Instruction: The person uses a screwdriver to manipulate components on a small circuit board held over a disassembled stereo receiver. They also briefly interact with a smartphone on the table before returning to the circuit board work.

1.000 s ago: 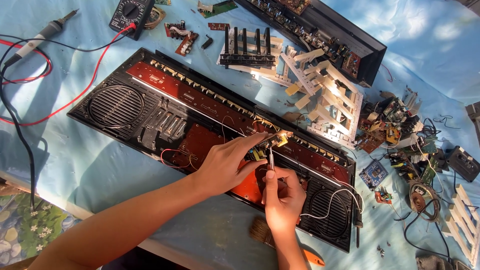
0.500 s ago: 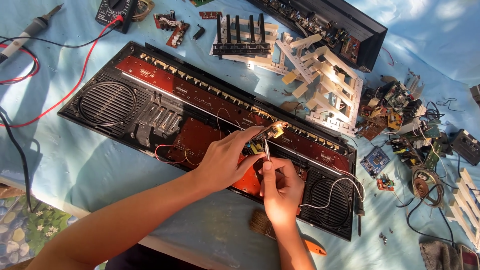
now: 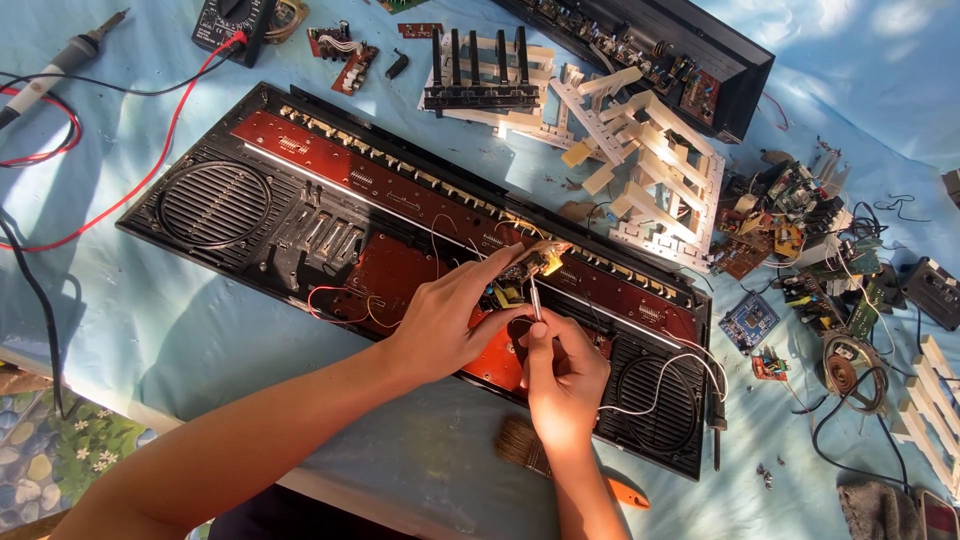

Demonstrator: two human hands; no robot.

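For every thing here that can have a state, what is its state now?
left hand: holding up a small circuit board
right hand: gripping a thin metal tool, tip at the board
keyboard case: opened, red boards exposed
white key frame: taken out, lying on the cloth
brush: lying unused
multimeter: red lead plugged in

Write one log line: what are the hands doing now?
left hand: holds small circuit board | right hand: holds thin metal tool at board | under: open keyboard case
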